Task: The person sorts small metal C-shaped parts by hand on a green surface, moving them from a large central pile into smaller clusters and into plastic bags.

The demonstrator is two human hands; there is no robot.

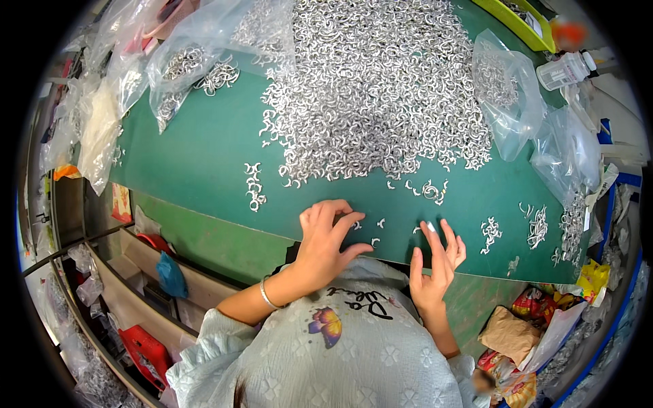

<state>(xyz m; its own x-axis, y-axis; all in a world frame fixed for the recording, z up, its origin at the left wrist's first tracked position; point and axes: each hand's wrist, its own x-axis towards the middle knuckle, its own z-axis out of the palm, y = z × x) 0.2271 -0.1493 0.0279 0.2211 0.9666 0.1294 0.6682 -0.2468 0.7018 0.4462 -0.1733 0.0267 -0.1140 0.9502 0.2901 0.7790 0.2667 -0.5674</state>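
Note:
A large heap of small silver curved metal pieces (367,95) covers the far middle of the green table (197,156). Close to the near edge, my left hand (325,239) is over the tabletop, thumb and index finger apart, the other fingers bent. By its index fingertip lies a loose curved piece (380,223), and another piece (375,242) is near the thumb. My right hand (437,262) is palm-up at the table edge with its fingers apart. One small piece (416,230) lies beside its index finger. Neither hand visibly holds anything.
A small row of pieces (254,187) lies left of my hands; small piles (490,234) lie to the right. Clear plastic bags (507,95) of pieces flank the heap. A yellow-green tray (520,20) and a white bottle (566,71) stand far right. Shelving (156,292) is at the lower left.

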